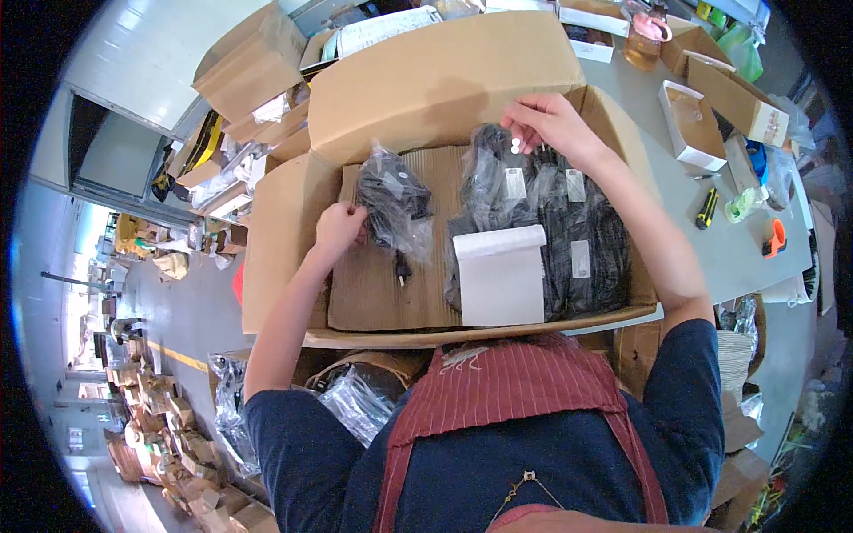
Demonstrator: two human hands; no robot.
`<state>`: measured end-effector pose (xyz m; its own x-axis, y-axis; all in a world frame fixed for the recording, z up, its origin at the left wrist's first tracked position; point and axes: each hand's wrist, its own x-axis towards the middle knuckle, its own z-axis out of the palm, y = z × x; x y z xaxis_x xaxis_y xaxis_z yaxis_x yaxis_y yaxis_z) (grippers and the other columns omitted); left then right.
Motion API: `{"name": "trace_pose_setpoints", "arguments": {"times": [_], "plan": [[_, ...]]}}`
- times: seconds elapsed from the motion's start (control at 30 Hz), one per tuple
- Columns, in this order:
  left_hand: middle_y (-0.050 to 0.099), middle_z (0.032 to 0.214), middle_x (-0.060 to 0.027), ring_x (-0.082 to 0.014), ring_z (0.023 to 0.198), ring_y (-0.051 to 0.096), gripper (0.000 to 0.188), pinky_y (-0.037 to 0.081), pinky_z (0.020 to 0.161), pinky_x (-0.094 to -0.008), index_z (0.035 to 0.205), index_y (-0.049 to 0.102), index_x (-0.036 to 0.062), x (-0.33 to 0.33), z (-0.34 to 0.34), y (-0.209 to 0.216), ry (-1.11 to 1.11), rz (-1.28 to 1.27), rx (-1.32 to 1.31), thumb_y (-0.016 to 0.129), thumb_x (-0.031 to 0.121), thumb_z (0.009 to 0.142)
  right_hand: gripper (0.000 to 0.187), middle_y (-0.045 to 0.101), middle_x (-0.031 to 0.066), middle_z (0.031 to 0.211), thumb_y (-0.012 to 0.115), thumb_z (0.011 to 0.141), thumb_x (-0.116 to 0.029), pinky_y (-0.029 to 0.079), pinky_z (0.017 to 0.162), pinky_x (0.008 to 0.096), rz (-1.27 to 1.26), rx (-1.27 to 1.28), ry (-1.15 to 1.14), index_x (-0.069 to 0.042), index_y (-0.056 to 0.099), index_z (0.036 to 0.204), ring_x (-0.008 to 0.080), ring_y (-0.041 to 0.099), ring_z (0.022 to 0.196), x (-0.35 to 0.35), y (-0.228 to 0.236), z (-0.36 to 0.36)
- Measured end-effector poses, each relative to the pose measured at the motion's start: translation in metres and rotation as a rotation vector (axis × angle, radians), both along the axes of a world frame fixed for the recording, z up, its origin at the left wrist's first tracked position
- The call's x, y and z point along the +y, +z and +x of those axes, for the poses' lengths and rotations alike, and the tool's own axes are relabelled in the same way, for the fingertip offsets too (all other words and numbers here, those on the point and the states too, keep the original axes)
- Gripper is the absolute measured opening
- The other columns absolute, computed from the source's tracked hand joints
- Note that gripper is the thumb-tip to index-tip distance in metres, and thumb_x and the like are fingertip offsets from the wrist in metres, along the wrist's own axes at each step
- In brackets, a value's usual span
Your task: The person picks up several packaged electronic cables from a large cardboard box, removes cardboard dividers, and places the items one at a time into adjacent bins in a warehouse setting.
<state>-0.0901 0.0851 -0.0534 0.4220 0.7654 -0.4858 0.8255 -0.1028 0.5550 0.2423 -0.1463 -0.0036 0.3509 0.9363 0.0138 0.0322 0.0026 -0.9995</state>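
A large open cardboard carton [435,89] stands in front of me. My left hand [339,227] pinches the left edge of a clear plastic bag [391,191] with a coiled black cable inside. A black plug [402,269] pokes out below the bag, over the brown cardboard. Over the carton's right half, my right hand [553,126] is closed with small white round stickers [515,146] at its fingertips. Below it are several bagged black cables [591,253] with white labels. A white backing sheet [502,289], rolled at its top edge, lies on them.
The carton rests on a grey table [653,98]. To the right are a shallow white box [691,126], a yellow-black utility knife [707,208], an orange tape holder [775,238] and a jar of amber liquid [641,51]. More cartons [253,67] stand at the back left.
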Motion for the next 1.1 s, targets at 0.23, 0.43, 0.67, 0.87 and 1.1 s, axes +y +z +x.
{"name": "trace_pose_setpoints", "arguments": {"times": [0.23,0.43,0.67,0.87,1.1], "plan": [[0.061,0.102,-0.012,-0.0323,0.104,0.059,0.034,0.05,0.084,-0.0418,0.108,0.062,0.0085,-0.063,-0.016,0.041,-1.244,0.935,-0.254,0.068,0.011,0.075,0.029,0.062,0.0011,0.07,0.055,0.099,-0.028,0.049,0.058,0.021,-0.008,-0.104,0.018,-0.002,0.064,0.092,0.0078,0.06,0.062,0.006,-0.004,-0.006],[0.057,0.118,-0.0078,-0.0272,0.122,0.048,0.048,0.036,0.103,-0.0441,0.118,0.057,0.0126,-0.044,-0.005,0.009,-1.447,0.892,-0.115,0.072,0.014,0.072,0.029,0.062,0.001,0.069,0.054,0.099,-0.028,0.049,0.055,0.0211,0.012,-0.142,-0.03,-0.002,0.064,0.091,0.0079,0.059,0.059,0.006,-0.013,-0.001],[0.057,0.1,-0.0055,-0.0261,0.105,0.053,0.021,0.037,0.098,-0.041,0.098,0.064,0.0122,-0.031,-0.002,0.014,-1.262,0.939,-0.235,0.07,0.017,0.079,0.028,0.061,0.0017,0.068,0.054,0.099,-0.025,0.05,0.054,0.0223,-0.009,-0.149,-0.001,-0.001,0.063,0.088,0.0091,0.06,0.058,0.002,-0.015,0.003],[0.057,0.107,-0.0068,-0.0263,0.11,0.052,0.03,0.035,0.102,-0.0445,0.103,0.062,0.0114,-0.055,-0.012,0.021,-1.263,0.845,-0.24,0.072,0.017,0.075,0.025,0.063,0.004,0.069,0.057,0.096,-0.022,0.051,0.053,0.0249,-0.035,-0.144,-0.042,0.0,0.064,0.087,0.0106,0.061,0.058,0.006,-0.015,0.003],[0.058,0.112,-0.0106,-0.0295,0.112,0.053,0.04,0.036,0.103,-0.0469,0.112,0.057,0.0068,-0.055,-0.009,-0.006,-1.323,0.938,-0.207,0.072,0.019,0.077,0.023,0.063,0.0042,0.069,0.057,0.095,-0.02,0.052,0.053,0.0253,-0.07,-0.205,0.033,0.0,0.064,0.089,0.0113,0.062,0.059,0.007,-0.02,-0.006]]}}
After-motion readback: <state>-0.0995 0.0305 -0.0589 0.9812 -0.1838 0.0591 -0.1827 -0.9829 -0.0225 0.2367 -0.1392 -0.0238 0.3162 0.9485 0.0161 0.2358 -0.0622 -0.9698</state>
